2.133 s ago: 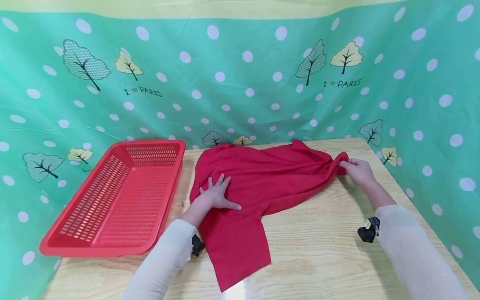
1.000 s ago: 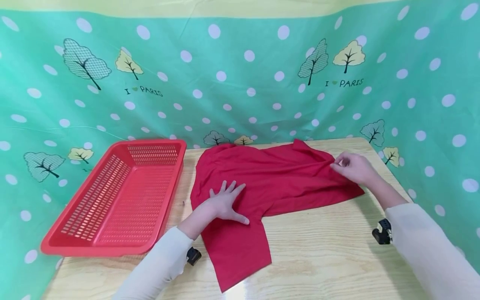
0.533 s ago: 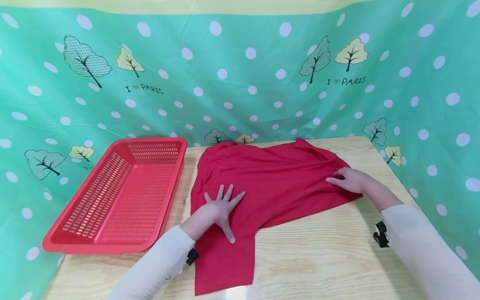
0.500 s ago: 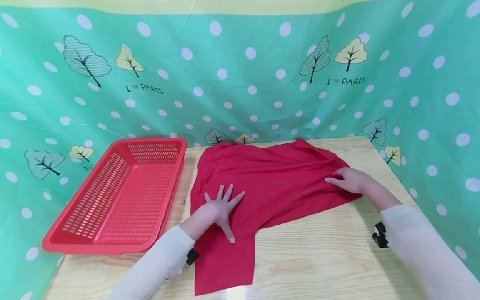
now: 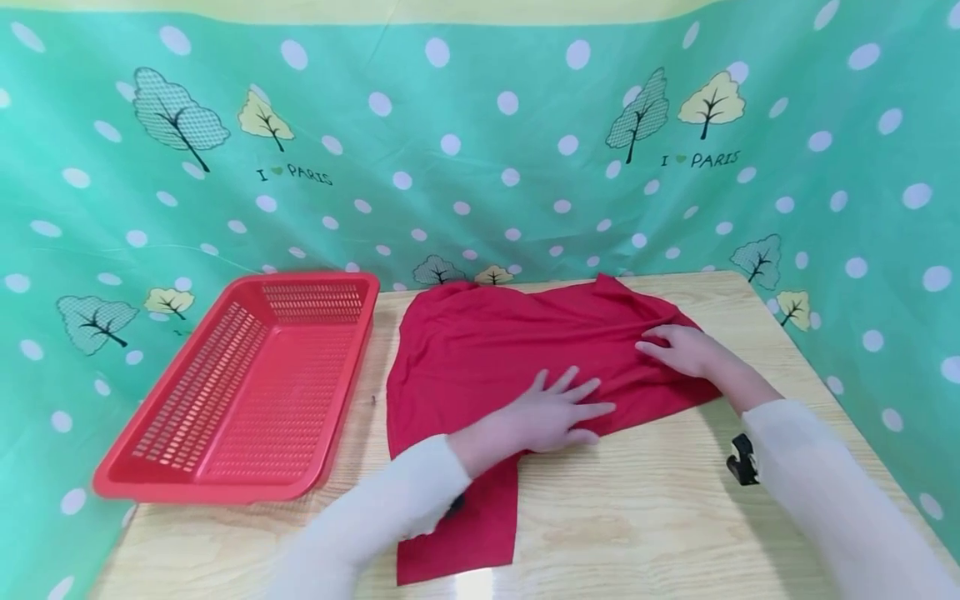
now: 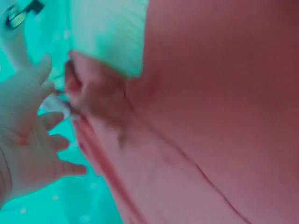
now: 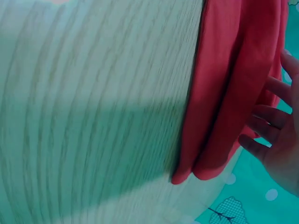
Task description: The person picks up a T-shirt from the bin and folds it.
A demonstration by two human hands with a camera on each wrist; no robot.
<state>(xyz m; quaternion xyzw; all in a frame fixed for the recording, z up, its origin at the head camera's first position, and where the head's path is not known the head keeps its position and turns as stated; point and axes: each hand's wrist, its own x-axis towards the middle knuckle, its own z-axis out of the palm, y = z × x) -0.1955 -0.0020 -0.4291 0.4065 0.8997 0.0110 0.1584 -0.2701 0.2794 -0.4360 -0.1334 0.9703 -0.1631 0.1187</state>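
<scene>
A red T-shirt [image 5: 480, 358] lies spread on the table with soft wrinkles, one short sleeve [image 5: 461, 537] pointing toward the near edge. My left hand [image 5: 551, 414], fingers spread and straight, is over the middle of its lower edge and slightly blurred. In the left wrist view the same hand [image 6: 28, 135] shows a bare palm with nothing held. My right hand [image 5: 678, 348] is at the shirt's right end, fingers loosely bent and thumb apart. The right wrist view shows those fingers [image 7: 268, 116] at the layered hem, not closed round the cloth.
A red plastic basket [image 5: 202, 492] with perforated walls stands on the left of the wooden table [image 5: 637, 500]. A green dotted curtain [image 5: 480, 125] hangs behind and along the sides. Each wrist carries a small black camera [image 5: 742, 460].
My right hand let go of the shirt's bunched right end, which unfolded flat, then moved slightly left. The sleeve swung left; my left hand has slid right across the shirt.
</scene>
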